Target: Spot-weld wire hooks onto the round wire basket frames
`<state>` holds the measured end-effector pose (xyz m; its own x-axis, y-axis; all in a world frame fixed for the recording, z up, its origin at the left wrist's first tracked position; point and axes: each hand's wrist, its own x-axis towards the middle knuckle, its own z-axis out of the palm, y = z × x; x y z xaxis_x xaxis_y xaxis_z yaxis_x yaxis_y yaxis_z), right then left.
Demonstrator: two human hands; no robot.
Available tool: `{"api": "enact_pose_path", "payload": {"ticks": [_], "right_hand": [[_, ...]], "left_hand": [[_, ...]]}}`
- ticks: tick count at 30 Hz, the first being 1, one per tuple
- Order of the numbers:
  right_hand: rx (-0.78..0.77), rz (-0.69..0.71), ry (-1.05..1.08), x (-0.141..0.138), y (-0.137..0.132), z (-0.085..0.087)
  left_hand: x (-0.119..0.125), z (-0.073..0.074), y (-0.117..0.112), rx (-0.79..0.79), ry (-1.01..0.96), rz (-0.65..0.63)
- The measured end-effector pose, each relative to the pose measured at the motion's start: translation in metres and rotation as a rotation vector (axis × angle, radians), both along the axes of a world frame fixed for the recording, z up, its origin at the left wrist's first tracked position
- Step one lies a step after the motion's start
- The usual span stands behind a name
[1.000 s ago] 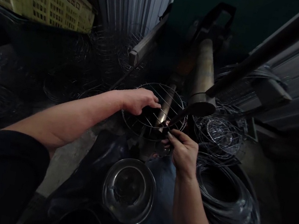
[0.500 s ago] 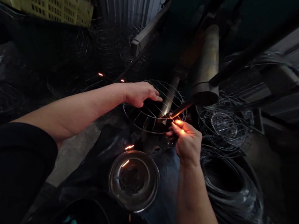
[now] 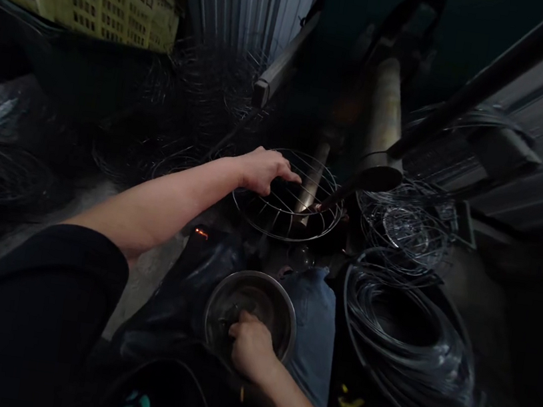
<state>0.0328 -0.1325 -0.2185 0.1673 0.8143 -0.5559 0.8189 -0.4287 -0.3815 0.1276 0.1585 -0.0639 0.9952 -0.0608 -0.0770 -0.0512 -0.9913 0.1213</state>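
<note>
A round wire basket (image 3: 283, 237) of thin metal rods sits at the welding machine's metal rods, with the lower bar (image 3: 314, 176) standing inside its ring. My left hand (image 3: 265, 170) grips its left side, thumb and index finger stretched toward the middle. Down in a shiny metal bowl (image 3: 290, 314) on my lap is my right hand (image 3: 251, 345), its fingers drawn together at the bottom. Small dark pieces lie there, and I cannot make out what is between the fingertips. The upper electrode arm (image 3: 381, 172) points down to the basket's right rim.
Coils of wire (image 3: 413, 345) and tangled wire rings (image 3: 404, 229) lie on the right. A yellow crate (image 3: 123, 1) stands at the upper left. A grey bar (image 3: 284, 64) juts out behind the basket, and a glowing fleck (image 3: 201, 233) lies on my left leg.
My right hand has left the basket's rim and moved down into the bowl. The bright sparks at the electrode tip are gone. My left hand stays at the basket.
</note>
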Motion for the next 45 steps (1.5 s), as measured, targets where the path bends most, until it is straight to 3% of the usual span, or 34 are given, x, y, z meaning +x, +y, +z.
{"api": "enact_pose_path", "payload": {"ticks": [4,9,11,13,18,21,27,31,36,40,45], "right_hand": [[0.092,-0.191,0.122,0.021,-0.006,0.016],[0.516,-0.625,0.518,0.073,-0.007,0.051],[0.68,-0.737,0.491,0.095,-0.005,0.067],[0.805,-0.745,0.364,0.114,-0.004,0.083],[0.888,-0.778,0.138,0.137,-0.007,0.105],[0.922,-0.804,0.144,0.136,0.003,0.109],[0.968,-0.75,-0.129,0.137,0.04,0.111],[0.987,-0.882,0.13,0.138,0.05,0.102],[1.158,-1.111,0.418,0.138,0.053,0.09],[1.191,-1.16,0.559,0.139,0.058,0.087],[1.209,-1.16,0.54,0.137,0.061,0.087]], "left_hand": [[-0.01,0.002,-0.006,0.0,-0.031,0.045],[-0.016,0.005,-0.015,0.056,-0.092,0.049],[-0.016,0.005,-0.019,0.073,-0.112,0.034],[-0.015,0.005,-0.022,0.078,-0.127,0.022],[-0.015,0.002,-0.026,0.069,-0.147,0.005],[-0.014,0.0,-0.027,0.067,-0.161,-0.004],[-0.01,0.001,-0.03,0.071,-0.185,-0.001],[-0.008,0.001,-0.024,0.054,-0.209,0.012],[-0.004,-0.001,-0.016,0.052,-0.211,-0.024],[-0.001,-0.002,-0.015,0.046,-0.221,-0.04],[0.003,-0.004,-0.013,0.022,-0.24,-0.058]]}}
